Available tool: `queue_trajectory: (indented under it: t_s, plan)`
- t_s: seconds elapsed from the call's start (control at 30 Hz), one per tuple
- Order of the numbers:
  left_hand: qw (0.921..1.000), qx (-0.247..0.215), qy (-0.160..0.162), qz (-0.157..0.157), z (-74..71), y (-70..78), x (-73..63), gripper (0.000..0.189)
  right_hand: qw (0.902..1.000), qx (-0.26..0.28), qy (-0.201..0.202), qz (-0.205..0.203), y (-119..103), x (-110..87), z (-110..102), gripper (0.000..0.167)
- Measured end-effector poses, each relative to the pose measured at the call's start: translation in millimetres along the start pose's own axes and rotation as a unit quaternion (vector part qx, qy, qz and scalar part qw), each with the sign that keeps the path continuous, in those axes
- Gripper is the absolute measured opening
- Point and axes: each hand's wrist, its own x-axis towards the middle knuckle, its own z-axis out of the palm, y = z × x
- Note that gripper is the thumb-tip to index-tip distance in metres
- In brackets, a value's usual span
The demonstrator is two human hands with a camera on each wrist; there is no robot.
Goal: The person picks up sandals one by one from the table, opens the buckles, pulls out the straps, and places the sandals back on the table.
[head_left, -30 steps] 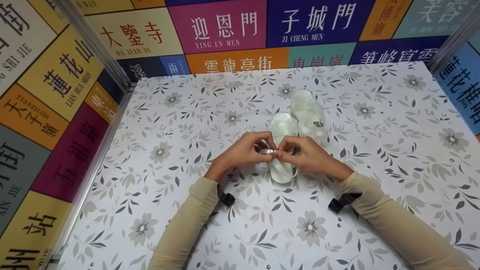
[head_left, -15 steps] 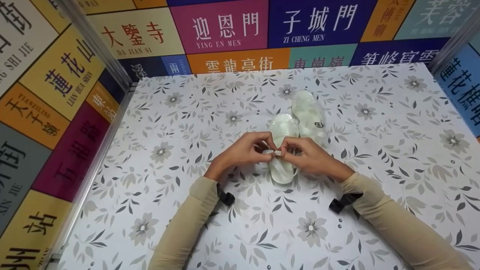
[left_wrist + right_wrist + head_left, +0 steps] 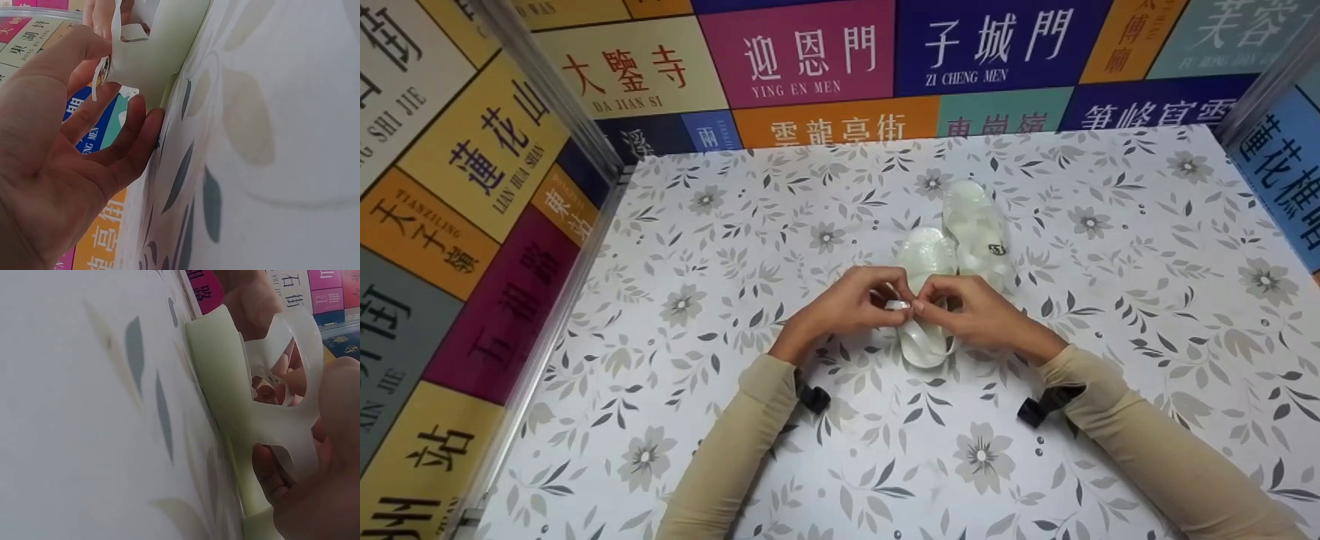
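A pale greenish-white sandal [image 3: 928, 251] rests on the table, toe away from me. Above its heel, the fingertips of both hands meet at its ankle strap [image 3: 897, 305]. The left hand [image 3: 861, 300] pinches the strap between thumb and index finger; in the left wrist view a small metal buckle [image 3: 105, 70] shows at those fingertips. From the other side, the right hand [image 3: 971, 309] pinches the strap, its tip mostly hidden by the fingers. The right wrist view shows the sandal's cut-out side straps [image 3: 312, 354] and thick sole [image 3: 214, 343] beside the hand.
The matching sandal [image 3: 975, 225], with a small dark mark on its strap, lies just behind and to the right. A floral-patterned cloth [image 3: 810, 465] covers the table. Panels with coloured signs [image 3: 810, 52] stand along the back and sides.
Both hands stay nearly in place. A short white piece of strap that showed between the fingertips half a second ago is now covered, as the fingertips have come together.
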Motion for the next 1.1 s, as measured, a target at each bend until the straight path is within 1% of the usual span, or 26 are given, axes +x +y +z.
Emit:
queue_trajectory:
  t_s: [0.13, 0.3, 0.6, 0.73, 0.9, 0.97, 1.1]
  plan:
    - [0.9999, 0.010, -0.004, 0.004, 1.2, 1.0, 0.7, 0.014, 0.9999, -0.011, -0.002, -0.009, -0.5, -0.1, 0.2, 0.011]
    - [0.9996, 0.025, -0.007, 0.007, 2.5, 1.3, 1.8, 0.014, 0.9997, -0.024, 0.000, -0.010, -1.9, -0.9, 0.4, 0.012]
    - [0.9990, 0.042, -0.010, 0.009, 4.6, 2.8, 2.3, 0.015, 0.9995, -0.024, -0.017, -0.013, -2.3, -0.2, -1.6, 0.011]
    - [0.9994, 0.028, -0.011, 0.015, 6.9, 4.0, 3.9, 0.014, 0.9995, -0.023, -0.022, -0.010, -1.8, -1.1, -2.9, 0.012]
    - [0.9993, 0.027, -0.015, 0.020, 7.1, 5.6, 4.9, 0.012, 0.9997, -0.012, -0.020, -0.004, -3.2, -3.2, -2.8, 0.010]
    - [0.9996, 0.020, -0.014, 0.016, 5.4, 4.3, 4.0, 0.012, 0.9999, -0.004, -0.016, -0.001, -3.1, -3.1, -2.2, 0.009]
    - [0.9998, -0.014, -0.012, 0.000, 0.8, 0.1, 1.0, 0.015, 0.9998, 0.017, -0.008, 0.010, -2.6, -2.7, -0.7, 0.010]
